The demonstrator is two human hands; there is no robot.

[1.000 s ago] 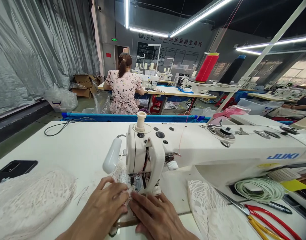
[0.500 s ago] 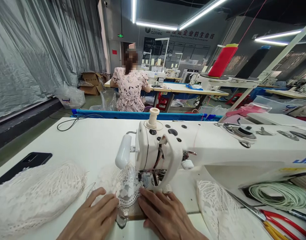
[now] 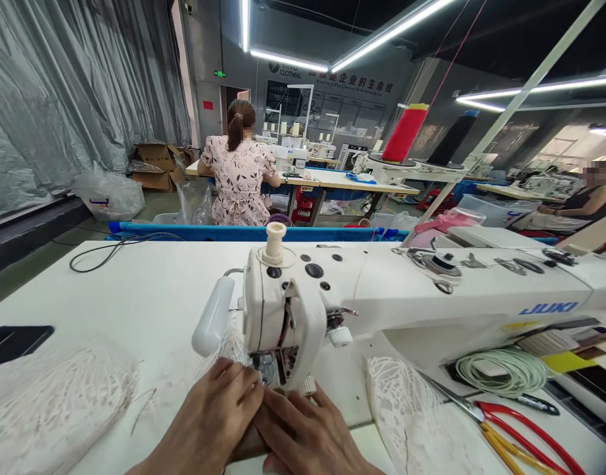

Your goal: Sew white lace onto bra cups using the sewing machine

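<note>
A white sewing machine (image 3: 283,310) stands in front of me, its presser foot and needle area just beyond my fingertips. My left hand (image 3: 218,406) is closed at the front of the foot, fingers bent over white lace trim (image 3: 230,344). Beside it, my right hand (image 3: 303,425) is closed too, its fingers together at the same spot and almost touching the left. Most of the lace there is hidden under both hands; part shows behind the left hand. A heap of lace (image 3: 60,402) lies to the left, and another lace piece (image 3: 406,402) lies right of my right hand.
Red-handled scissors (image 3: 511,422) and a coil of pale green cord (image 3: 501,371) lie at right under the machine arm. A dark phone (image 3: 20,340) rests at the left. Red thread cone (image 3: 406,134) stands behind. A person (image 3: 239,171) sits ahead; another person (image 3: 580,201) sits far right.
My left hand has moved right and forward, up against the right hand, covering lace that showed between them. The view has turned right, bringing the second person into sight.
</note>
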